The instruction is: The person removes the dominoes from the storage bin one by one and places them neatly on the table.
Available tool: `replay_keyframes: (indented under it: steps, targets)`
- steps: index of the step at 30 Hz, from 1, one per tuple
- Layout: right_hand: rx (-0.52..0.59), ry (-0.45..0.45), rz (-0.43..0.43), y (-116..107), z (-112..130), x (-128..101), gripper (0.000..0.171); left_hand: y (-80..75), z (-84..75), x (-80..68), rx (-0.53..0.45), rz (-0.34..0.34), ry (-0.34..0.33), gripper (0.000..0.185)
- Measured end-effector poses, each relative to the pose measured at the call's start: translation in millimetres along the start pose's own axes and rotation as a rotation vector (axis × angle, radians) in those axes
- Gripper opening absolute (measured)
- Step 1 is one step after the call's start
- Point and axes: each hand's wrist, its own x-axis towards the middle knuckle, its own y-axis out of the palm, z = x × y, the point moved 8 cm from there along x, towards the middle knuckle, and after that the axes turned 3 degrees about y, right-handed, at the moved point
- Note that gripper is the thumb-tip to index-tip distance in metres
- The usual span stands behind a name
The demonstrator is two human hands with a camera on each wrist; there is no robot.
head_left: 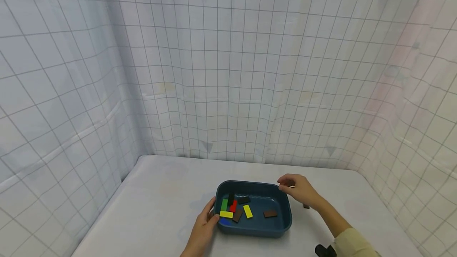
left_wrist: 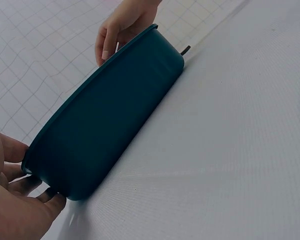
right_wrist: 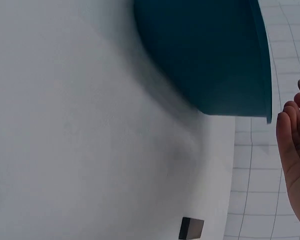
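teal tub (head_left: 282, 225) sits on the near middle of the white table (head_left: 160, 193). left hand (head_left: 204, 225) grasps the tub's left end, thumb over the rim, fingers against the outer wall (left_wrist: 45, 197). right hand (head_left: 299, 189) hovers just over the tub's far right corner, fingers loosely curled; whether it pinches anything, cannot tell. inside the tub: yellow (head_left: 248, 211), green (head_left: 224, 204), red (head_left: 233, 206) and brown (head_left: 270, 213) blocks. one dark block (right_wrist: 191, 228) lies on the table right of the tub.
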Motion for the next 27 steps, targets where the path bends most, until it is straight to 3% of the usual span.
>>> replay_keyframes:
  steps: [8,15,27]
  targets:
    - [0.020,-0.108,0.181,27.1,33.0,11.8,0.023,-1.3,-1.3,-2.9,-0.003,0.021,0.034,0.058]
    - [0.026,-0.144,0.376,55.8,38.8,19.4,0.023,-0.9,-1.2,-2.7,-0.015,0.022,0.027,0.058]
    - [-0.126,-0.050,0.668,90.3,38.3,23.8,0.029,-1.3,-0.5,-1.1,-0.051,0.045,0.014,0.058]
